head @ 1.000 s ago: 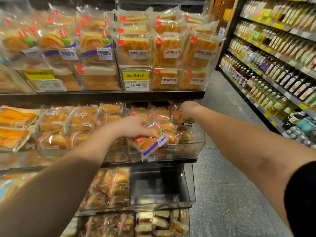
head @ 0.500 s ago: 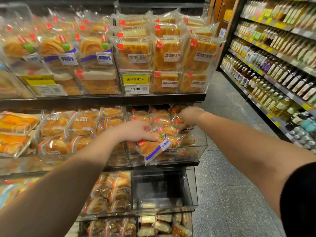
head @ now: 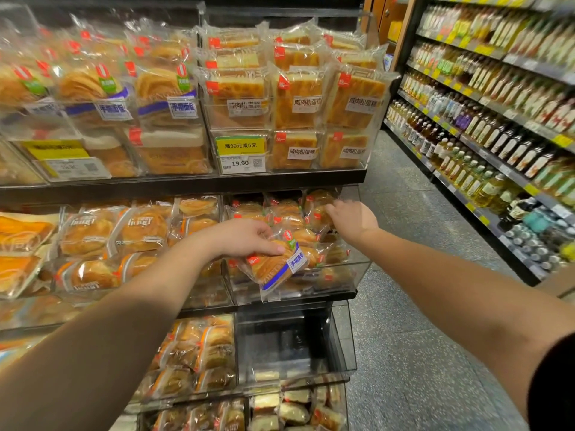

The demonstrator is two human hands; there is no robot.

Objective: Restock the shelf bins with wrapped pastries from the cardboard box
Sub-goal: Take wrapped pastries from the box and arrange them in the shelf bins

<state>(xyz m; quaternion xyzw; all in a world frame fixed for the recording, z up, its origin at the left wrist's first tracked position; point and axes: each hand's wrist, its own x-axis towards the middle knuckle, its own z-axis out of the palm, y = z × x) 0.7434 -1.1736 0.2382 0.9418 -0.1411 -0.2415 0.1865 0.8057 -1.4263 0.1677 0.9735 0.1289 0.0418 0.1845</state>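
Head view: left hand [head: 241, 239] fingers pinch a wrapped pastry [head: 273, 265] over the clear bin [head: 357, 275]; right hand [head: 353, 220] fingers reach in relaxed.

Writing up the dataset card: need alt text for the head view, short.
A person's left hand holds a wrapped pastry at the front of a clear shelf bin, while the right hand reaches among the packs inside. Shelves of packaged bread rise above; bottles line the aisle to the right.

speckled grey floor [head: 413, 353], bottle shelves [head: 497, 113]
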